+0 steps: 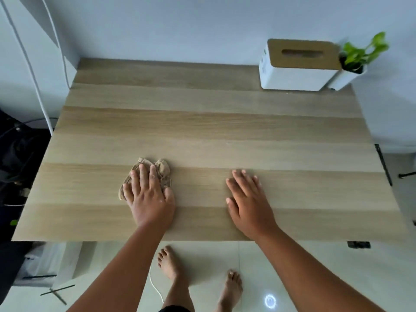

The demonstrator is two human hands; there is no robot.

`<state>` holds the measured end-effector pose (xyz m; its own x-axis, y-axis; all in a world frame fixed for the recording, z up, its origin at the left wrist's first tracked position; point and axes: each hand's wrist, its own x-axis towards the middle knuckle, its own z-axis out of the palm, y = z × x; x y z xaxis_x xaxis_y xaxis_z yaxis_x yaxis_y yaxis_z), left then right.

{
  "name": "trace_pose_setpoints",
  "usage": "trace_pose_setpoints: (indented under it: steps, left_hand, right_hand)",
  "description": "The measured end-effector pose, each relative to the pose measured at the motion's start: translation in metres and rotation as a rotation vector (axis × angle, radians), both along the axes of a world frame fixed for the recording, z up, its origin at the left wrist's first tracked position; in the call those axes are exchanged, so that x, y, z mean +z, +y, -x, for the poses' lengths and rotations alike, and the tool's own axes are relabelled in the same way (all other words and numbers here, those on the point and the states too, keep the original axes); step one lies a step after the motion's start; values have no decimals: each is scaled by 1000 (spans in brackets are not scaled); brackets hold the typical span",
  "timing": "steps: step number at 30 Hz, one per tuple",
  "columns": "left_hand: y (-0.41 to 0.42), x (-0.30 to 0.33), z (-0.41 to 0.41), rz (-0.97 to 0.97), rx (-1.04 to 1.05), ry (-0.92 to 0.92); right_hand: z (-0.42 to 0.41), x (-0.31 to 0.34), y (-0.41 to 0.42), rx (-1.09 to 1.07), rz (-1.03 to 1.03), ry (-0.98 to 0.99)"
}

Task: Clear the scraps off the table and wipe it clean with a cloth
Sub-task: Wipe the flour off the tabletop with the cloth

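Bare feet (171, 264) on pale floor tiles at 6 o'clock, a white cord (155, 287) beside them. Above, the near edge of the wooden desk (225, 131). Left hand (149, 194) lies palm down on a crumpled tan cloth (163, 168) at about 8 o'clock of the desk centre; fingers (142, 174) straight and spread, pressing the cloth flat, not curled round it. Right hand (248, 201) at about 5 o'clock, palm flat on bare wood, its digits extended and relaxed, holding nothing. Far corner, 1 o'clock: white tissue box (297, 73) with a wood-coloured lid, touching a small white planter (351, 74) with green leaves.
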<state>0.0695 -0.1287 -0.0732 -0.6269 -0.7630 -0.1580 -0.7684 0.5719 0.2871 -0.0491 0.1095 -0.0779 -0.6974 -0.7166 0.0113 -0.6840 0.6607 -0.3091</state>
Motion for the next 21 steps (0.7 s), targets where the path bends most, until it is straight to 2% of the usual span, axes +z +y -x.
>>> trace_pose_setpoints:
  steps: [6,11,17,21]
  left_hand:
    - [82,2,41,-42,-71,-9]
    - [163,8,86,-135,-144,-10]
    - [246,28,129,-449,-312,22]
    - [246,46,138,-686,-336,103]
  right_hand:
    - [-15,1,100,-126,-42,4]
    - [-2,12,153,-274,-40,-1]
    - [12,29,176,-380,87,-70]
    - [24,36,167,-347,212,-90]
